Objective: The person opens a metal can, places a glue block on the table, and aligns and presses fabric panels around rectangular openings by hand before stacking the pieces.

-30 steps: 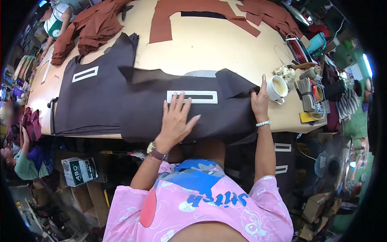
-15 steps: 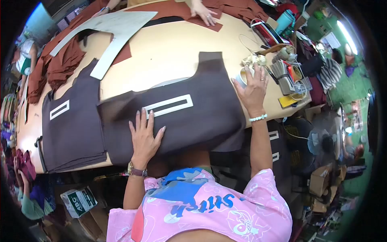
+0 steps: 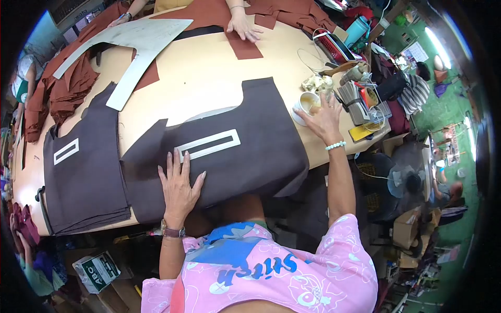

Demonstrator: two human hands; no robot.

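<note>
A dark brown fabric piece (image 3: 245,161) with a white rectangular frame (image 3: 210,144) on it lies across the table's front edge. Flat on this fabric, just below the frame's left end, rests my left hand (image 3: 179,189), fingers spread. My right hand (image 3: 324,119) is around the near right side of a white cup (image 3: 308,101) holding a tan drink. To the left sits a stack of similar dark pieces (image 3: 86,177), its top one bearing a smaller white frame (image 3: 66,151).
Across the table (image 3: 209,57), a co-worker's hand (image 3: 244,26) lies by rust-coloured fabric (image 3: 245,46). A pale template (image 3: 130,39) lies at the back left. Right of the cup are crumpled material (image 3: 317,82), bundled items (image 3: 355,101) and a blue bottle (image 3: 358,30).
My right hand has left the fabric's right corner and moved to the cup. The fabric's right part now lies unfolded. The co-worker's hands and the pale template have come into view.
</note>
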